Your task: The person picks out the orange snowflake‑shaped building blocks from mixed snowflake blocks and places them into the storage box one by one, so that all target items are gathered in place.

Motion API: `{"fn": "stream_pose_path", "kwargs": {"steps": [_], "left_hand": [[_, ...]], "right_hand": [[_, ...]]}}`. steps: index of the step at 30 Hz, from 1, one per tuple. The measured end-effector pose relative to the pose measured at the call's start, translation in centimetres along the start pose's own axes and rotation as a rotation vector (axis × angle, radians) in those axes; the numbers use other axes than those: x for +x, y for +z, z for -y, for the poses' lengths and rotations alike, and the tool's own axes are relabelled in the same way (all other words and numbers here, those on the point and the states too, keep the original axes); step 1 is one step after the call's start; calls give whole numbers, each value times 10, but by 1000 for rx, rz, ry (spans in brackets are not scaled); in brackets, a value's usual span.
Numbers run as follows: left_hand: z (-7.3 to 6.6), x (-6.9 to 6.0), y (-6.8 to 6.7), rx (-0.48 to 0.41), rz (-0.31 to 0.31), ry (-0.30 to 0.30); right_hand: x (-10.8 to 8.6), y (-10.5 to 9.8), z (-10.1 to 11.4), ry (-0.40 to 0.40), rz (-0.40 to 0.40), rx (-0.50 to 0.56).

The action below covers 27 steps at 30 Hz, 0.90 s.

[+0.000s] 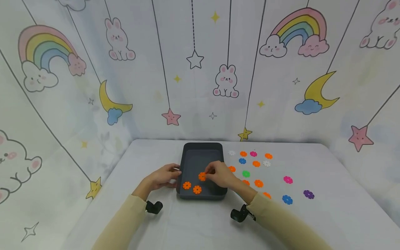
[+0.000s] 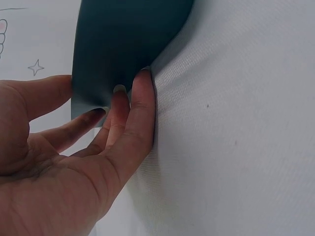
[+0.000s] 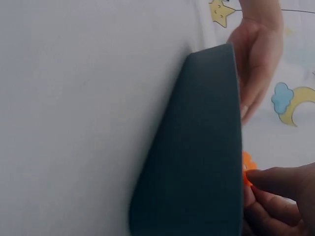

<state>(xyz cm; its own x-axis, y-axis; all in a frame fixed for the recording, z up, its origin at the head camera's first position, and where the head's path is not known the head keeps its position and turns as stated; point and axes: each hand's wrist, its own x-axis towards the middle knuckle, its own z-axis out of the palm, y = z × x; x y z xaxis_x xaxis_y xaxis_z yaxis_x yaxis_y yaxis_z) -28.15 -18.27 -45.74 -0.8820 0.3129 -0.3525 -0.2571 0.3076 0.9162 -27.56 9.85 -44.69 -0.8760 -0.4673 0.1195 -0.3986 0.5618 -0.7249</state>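
A dark grey tray stands on the white table with two orange flower-shaped discs lying at its near left. Over the tray, the right hand pinches another orange disc between thumb and fingertips; the right wrist view shows this disc partly behind the tray wall. At the tray's left side is the left hand, its fingertips against the outer wall. In the left wrist view that hand has its fingers extended and touching the wall, thumb at the rim.
Right of the tray, several loose discs lie scattered: orange, green, blue, pink, purple and white. A patterned cloth hangs behind the table.
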Motion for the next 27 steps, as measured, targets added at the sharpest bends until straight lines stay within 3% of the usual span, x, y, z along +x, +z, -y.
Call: {"fn": "stream_pose_path", "kwargs": {"steps": [11,27], "left_hand": [[-2,0,1,8,-6,0],[0,1,0,-3,-1,0]], "right_hand": [[13,22,-1,74,-3,-19],[21,30,1,79,31,-82]]}}
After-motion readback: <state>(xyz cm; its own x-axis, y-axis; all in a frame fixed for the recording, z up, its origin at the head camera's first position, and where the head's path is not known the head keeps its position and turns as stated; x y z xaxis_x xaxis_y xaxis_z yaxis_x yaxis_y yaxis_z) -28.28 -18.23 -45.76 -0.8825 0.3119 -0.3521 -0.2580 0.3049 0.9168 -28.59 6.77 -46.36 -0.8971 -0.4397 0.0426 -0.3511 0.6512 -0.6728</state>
